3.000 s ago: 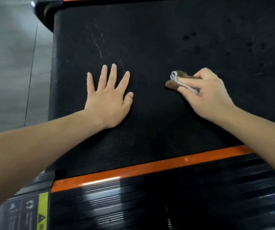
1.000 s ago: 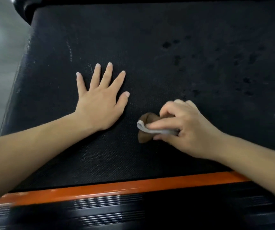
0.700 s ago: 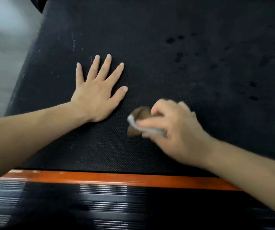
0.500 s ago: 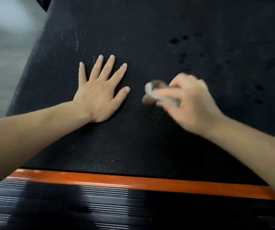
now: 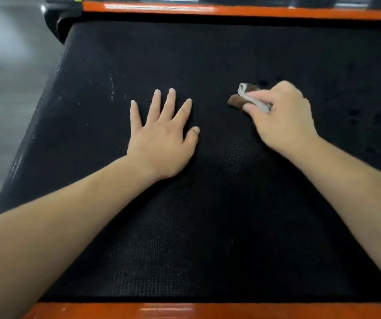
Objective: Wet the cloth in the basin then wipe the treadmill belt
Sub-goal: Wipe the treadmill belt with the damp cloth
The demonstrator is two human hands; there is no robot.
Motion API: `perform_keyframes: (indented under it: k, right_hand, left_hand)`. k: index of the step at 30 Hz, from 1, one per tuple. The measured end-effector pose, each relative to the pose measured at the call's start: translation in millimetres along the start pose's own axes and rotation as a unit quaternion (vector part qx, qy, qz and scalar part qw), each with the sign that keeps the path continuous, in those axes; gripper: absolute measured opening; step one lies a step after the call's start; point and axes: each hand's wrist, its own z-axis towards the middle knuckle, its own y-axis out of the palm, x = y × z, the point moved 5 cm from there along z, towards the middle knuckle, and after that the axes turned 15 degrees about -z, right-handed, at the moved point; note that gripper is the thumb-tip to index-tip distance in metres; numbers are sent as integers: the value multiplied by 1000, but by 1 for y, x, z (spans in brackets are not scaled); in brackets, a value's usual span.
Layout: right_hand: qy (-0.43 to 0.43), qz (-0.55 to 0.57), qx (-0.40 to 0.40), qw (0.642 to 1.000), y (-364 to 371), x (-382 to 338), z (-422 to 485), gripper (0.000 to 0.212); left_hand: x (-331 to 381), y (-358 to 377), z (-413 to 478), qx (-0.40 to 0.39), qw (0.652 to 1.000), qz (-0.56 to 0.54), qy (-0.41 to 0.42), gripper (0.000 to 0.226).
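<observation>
A: Why's the left hand [image 5: 164, 139] flat, fingers spread, gripping nothing?
B: Bracing on the treadmill belt [image 5: 208, 226], I'd judge; the right hand [image 5: 281, 118] pinches the folded cloth [image 5: 242, 97] against the belt, mid-wipe.

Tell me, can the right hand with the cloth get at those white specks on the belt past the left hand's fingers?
Probably not directly. The white specks lie beyond the left hand, which is flat on the treadmill belt between them and the right hand holding the cloth. Lifting the left hand should clear the way.
</observation>
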Motion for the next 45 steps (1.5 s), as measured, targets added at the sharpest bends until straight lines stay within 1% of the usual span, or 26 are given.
perform_keyframes:
  k: [2, 5, 7, 8, 10, 11, 12, 14, 16, 18, 19, 21, 23, 24, 25, 27, 29, 31, 34, 35, 36, 38, 40, 41, 43, 45]
  right_hand:
    - [-26, 15, -13, 999, 4, -22, -18, 26]
    - [-147, 85, -45, 984, 0, -53, -58, 29]
    - [-169, 56, -47, 983, -1, -45, -37, 30]
    - [-137, 33, -26, 990, 1, -33, -16, 31]
    - [-18, 4, 0, 1000, 5, -4, 26, 31]
    - [31, 6, -6, 1000, 9, 2, 36, 29]
    - [51, 4, -16, 999, 14, -1, 38, 28]
    - [10, 5, -27, 1000, 17, -21, 22, 31]
    - [-94, 61, -35, 993, 13, -44, -8, 31]
    - [-150, 58, -51, 986, 12, -44, -10, 29]
    - [-138, 38, -34, 989, 11, -36, 7, 30]
    - [-22, 0, 2, 1000, 10, -12, 51, 30]
    - [74, -4, 0, 997, 14, -5, 74, 28]
    - [78, -5, -11, 997, 19, -13, 74, 29]
    - [48, -1, -19, 999, 22, -25, 68, 29]
    - [-57, 31, -25, 998, 25, -48, 47, 29]
    - [-111, 37, -34, 992, 24, -44, 46, 29]
    - [-75, -9, -24, 997, 22, -23, 76, 30]
    - [78, -8, 6, 997, 26, 1, 121, 28]
    - [98, -7, 6, 995, 31, -6, 125, 27]
    - [90, -6, -5, 996, 37, -19, 122, 28]
    - [-4, 23, -22, 999, 45, -51, 101, 31]
    - [-116, 51, -50, 991, 42, -71, 81, 32]
    - [-138, 34, -53, 988, 40, -69, 86, 34]
    - [-82, -7, -41, 996, 37, -47, 116, 37]
    - [34, -12, -17, 999, 33, -20, 145, 33]
  left_hand:
    - [1, 2, -1, 1, 1000, 8, 1, 64]
    - [1, 1, -1, -5, 1000, 19, 15, 67]
    - [0, -3, 3, -15, 999, 15, 34, 71]
    - [-1, -7, 5, -21, 999, 9, 44, 71]
    - [-4, -12, 12, -31, 998, -3, 58, 67]
    - [-6, -13, 14, -33, 998, -4, 61, 64]
    - [-8, -13, 16, -33, 997, -2, 65, 63]
    - [-9, -10, 18, -24, 997, 8, 74, 65]
    - [-8, -7, 17, -15, 997, 19, 76, 70]
    - [-8, -7, 17, -15, 997, 27, 71, 73]
    - [-8, -7, 18, -20, 997, 29, 66, 74]
    - [-8, -8, 19, -33, 997, 27, 60, 74]
    - [-7, -9, 21, -42, 997, 24, 59, 75]
    - [-8, -10, 22, -45, 997, 24, 59, 75]
    - [-8, -12, 24, -45, 997, 25, 60, 76]
    - [-9, -13, 28, -40, 997, 28, 62, 79]
    - [-11, -12, 31, -28, 997, 30, 58, 82]
    - [-12, -11, 33, -9, 999, 30, 38, 87]
    - [-11, -9, 34, 0, 1000, 28, 10, 87]
    - [-11, -8, 35, -3, 1000, 28, 6, 87]
    - [-10, -8, 36, -7, 1000, 28, 3, 86]
    - [-9, -7, 37, -9, 999, 31, 1, 85]
    - [-9, -8, 38, -15, 999, 32, -2, 85]
    - [-10, -8, 39, -21, 999, 33, -3, 86]
    - [-11, -10, 40, -31, 999, 33, -4, 86]
    - [-11, -9, 40, -28, 999, 39, 1, 86]
